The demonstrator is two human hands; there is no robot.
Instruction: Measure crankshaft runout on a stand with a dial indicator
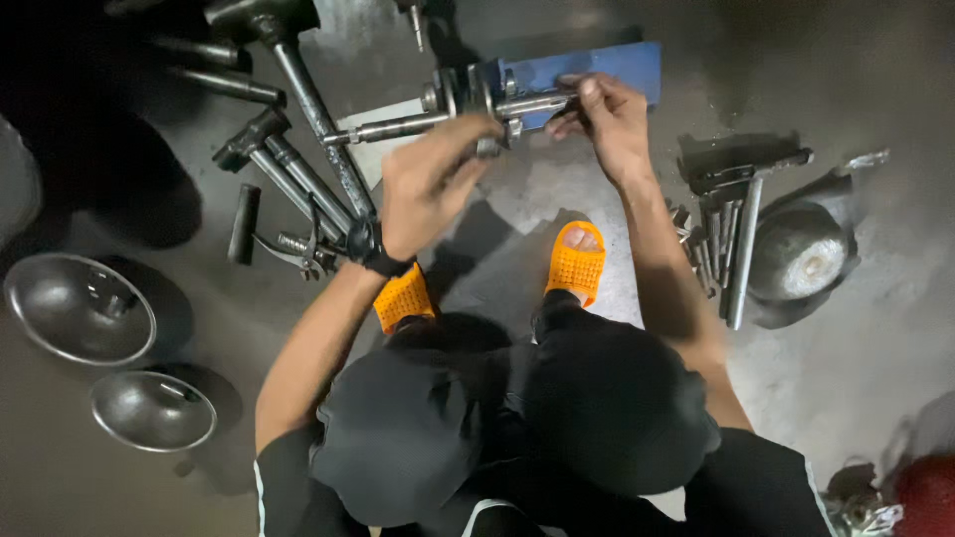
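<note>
Both hands are gripping a long grey steel threaded shaft (438, 117) lying across a blue metal block (597, 70): left hand (430, 184) closed around a fitting, right hand (609, 121) pinching the shaft end; fitting itself hidden.

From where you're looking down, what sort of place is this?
Probably a small metal or repair workshop, worked on the floor. Greasy steel shafts lie on the stained concrete floor, metal bowls stand nearby, and both hands, left hand and right hand, work a threaded shaft assembly.
</note>
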